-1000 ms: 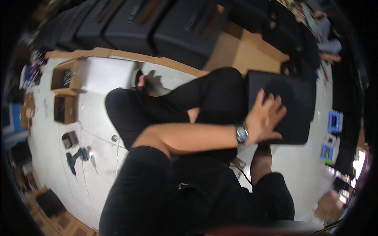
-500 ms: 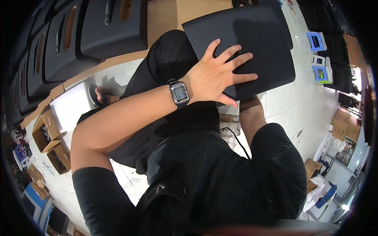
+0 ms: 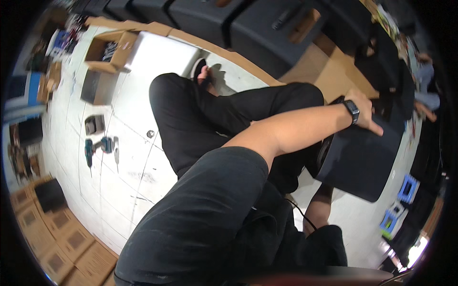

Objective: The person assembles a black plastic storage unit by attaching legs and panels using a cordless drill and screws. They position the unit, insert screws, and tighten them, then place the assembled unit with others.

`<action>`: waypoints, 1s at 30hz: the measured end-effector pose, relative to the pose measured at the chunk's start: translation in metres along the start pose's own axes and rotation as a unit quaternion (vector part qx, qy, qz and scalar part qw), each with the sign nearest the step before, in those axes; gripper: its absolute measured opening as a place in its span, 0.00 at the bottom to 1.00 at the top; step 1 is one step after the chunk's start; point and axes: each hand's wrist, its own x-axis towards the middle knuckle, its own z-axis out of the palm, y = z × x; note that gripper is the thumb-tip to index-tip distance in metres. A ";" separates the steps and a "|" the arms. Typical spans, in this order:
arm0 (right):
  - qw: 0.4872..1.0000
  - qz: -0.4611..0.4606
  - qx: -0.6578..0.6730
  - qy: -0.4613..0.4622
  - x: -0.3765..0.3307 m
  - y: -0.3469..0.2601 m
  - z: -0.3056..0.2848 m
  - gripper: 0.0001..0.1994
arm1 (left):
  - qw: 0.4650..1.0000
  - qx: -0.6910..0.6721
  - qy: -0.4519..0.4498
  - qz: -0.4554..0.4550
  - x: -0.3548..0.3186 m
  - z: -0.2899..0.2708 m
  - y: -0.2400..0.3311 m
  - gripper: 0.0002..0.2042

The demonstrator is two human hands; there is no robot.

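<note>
My left arm, with a black watch on the wrist, reaches across my black-clothed legs to the right. My left hand (image 3: 365,112) rests on the top edge of a large black box (image 3: 360,162), fingers spread over it. The box hangs tilted at my right side, above the white floor. My right forearm (image 3: 318,209) rises from below and goes under the box. My right hand is hidden behind the box, so its grip cannot be seen. My foot in a dark shoe (image 3: 202,71) lies ahead on the floor.
Black bins (image 3: 248,24) and a brown cardboard sheet (image 3: 329,66) line the far side. Open cardboard boxes (image 3: 107,47) and a teal drill (image 3: 95,148) lie at left. Flat cartons (image 3: 57,229) sit lower left, blue parts (image 3: 405,188) at right. Another person (image 3: 422,81) is far right.
The black box has gone from in front of me to my right side. My left hand stays on it, and my view has swung left toward the floor.
</note>
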 end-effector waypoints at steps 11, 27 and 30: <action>0.947 -0.213 -0.235 -0.041 -0.001 -0.213 -0.053 0.47 | 0.938 -0.279 0.166 -0.125 -0.149 -0.035 -0.079 0.52; 0.729 -0.133 0.076 -0.667 -0.214 -0.225 0.087 0.31 | 0.773 -0.545 0.309 -0.104 -0.465 0.040 -0.157 0.43; 0.699 -0.096 0.087 -0.703 -0.219 -0.206 0.092 0.30 | 0.721 -0.613 0.295 -0.134 -0.490 0.038 -0.133 0.41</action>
